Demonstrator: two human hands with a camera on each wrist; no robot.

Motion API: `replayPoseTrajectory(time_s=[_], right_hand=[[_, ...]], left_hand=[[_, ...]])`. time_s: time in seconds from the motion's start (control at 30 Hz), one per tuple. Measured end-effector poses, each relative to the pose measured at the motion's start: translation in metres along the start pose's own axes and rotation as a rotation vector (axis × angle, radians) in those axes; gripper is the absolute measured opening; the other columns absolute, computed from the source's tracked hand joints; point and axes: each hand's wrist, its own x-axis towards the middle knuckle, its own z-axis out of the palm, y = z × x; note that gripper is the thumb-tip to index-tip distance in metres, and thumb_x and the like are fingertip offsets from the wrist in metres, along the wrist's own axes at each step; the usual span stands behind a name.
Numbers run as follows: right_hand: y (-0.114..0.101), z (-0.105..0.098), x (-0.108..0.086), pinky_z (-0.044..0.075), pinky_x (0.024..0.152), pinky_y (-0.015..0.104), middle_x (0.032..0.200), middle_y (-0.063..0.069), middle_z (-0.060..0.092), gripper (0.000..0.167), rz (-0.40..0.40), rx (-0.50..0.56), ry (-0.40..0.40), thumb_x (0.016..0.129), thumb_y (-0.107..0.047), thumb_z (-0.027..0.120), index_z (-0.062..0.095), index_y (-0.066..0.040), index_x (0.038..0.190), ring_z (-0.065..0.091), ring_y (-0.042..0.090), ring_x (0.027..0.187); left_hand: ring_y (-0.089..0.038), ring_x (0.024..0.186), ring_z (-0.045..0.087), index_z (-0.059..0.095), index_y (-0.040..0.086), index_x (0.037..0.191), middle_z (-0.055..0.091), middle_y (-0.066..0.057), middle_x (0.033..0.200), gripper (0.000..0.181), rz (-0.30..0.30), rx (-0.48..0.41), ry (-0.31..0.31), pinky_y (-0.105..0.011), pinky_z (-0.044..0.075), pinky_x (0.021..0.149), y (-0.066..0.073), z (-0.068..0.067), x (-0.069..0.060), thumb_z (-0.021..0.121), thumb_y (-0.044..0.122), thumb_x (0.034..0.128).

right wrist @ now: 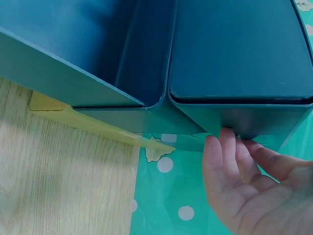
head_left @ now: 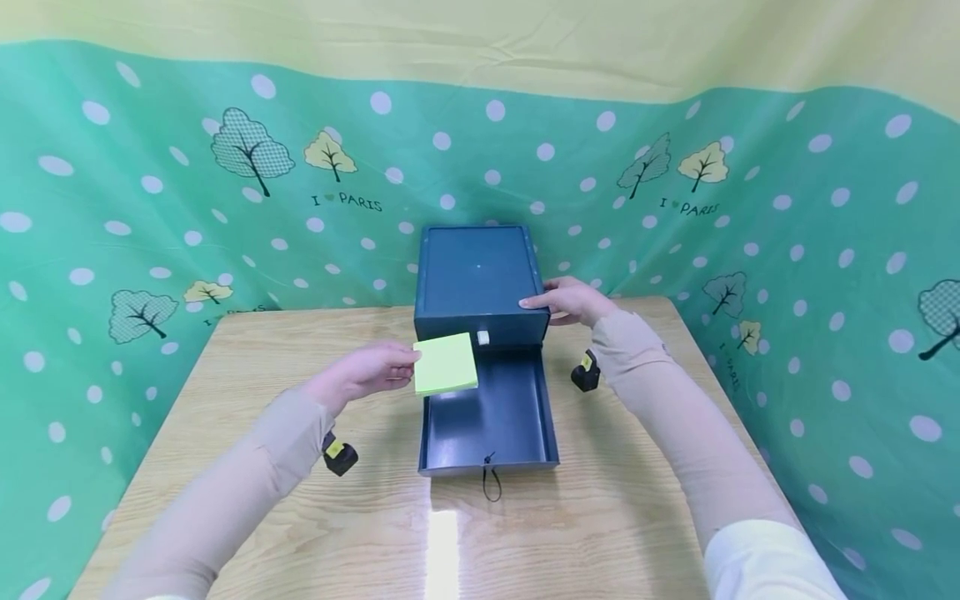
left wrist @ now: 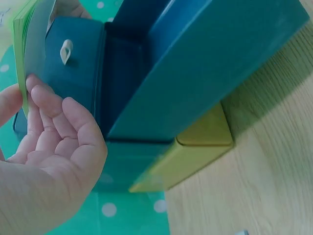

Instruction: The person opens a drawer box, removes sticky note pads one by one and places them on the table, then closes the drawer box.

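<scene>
So the notepad [head_left: 446,364] is lime, box [head_left: 480,262] and drawer [head_left: 517,417] deep blue, tab [head_left: 483,337] white, table [head_left: 600,508] pale woodgrain, sleeves [head_left: 660,400] beige, curtain [head_left: 517,183] green with white dots, little trees and a yellow band.

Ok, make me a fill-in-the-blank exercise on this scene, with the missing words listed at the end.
1. The left hand pinches a sticky-note pad coloured yellow-____.
2. In the head view, of the blue cabinet's left and right sides, the right hand touches the ____ one.
3. The pull tab above the open drawer is coloured ____.
4. The cord loop on the drawer's front is coloured ____.

Missing words: green; right; white; black.
</scene>
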Motion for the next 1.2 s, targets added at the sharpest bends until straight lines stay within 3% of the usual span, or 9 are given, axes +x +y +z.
replayPoseTrajectory(time_s=[0.27, 0.6, 0.93, 1.2], right_hand=[[0.002, -0.001, 0.001, 0.04, 0.107, 0.043, 0.157, 0.015, 0.016, 0.093, 0.004, 0.013, -0.002, 0.086, -0.031, 0.069, 0.008, -0.003, 0.151, 0.029, 0.034, 0.138], [0.005, 0.003, 0.001, 0.04, 0.107, 0.044, 0.156, 0.016, 0.019, 0.091, 0.003, 0.024, -0.002, 0.087, -0.029, 0.069, 0.01, -0.002, 0.151, 0.03, 0.034, 0.137], [0.003, 0.002, -0.001, 0.038, 0.109, 0.044, 0.157, 0.016, 0.017, 0.092, 0.007, 0.012, 0.006, 0.087, -0.031, 0.068, 0.009, -0.002, 0.151, 0.028, 0.035, 0.138], [0.001, 0.001, -0.001, 0.039, 0.108, 0.044, 0.157, 0.016, 0.017, 0.093, 0.0, 0.01, 0.009, 0.087, -0.031, 0.069, 0.008, -0.002, 0.151, 0.029, 0.035, 0.138]], left_hand=[[-0.006, 0.075, 0.054, 0.059, 0.017, 0.083, 0.057, 0.007, 0.076, 0.019, -0.005, 0.015, 0.005, -0.02, 0.048, 0.077, -0.011, -0.017, -0.012, 0.047, 0.012, 0.097], [-0.006, 0.075, 0.055, 0.06, 0.016, 0.084, 0.058, 0.007, 0.077, 0.019, -0.056, -0.04, 0.036, -0.02, 0.05, 0.077, -0.044, -0.04, -0.03, 0.047, 0.012, 0.0976], [-0.003, 0.073, 0.055, 0.06, 0.017, 0.08, 0.057, 0.008, 0.075, 0.023, -0.046, -0.032, 0.032, -0.019, 0.05, 0.076, -0.063, -0.06, -0.037, 0.047, 0.013, 0.0985], [-0.004, 0.074, 0.055, 0.058, 0.015, 0.086, 0.057, 0.007, 0.078, 0.016, -0.08, -0.015, 0.088, -0.02, 0.051, 0.076, -0.073, -0.071, -0.042, 0.048, 0.015, 0.0986]])
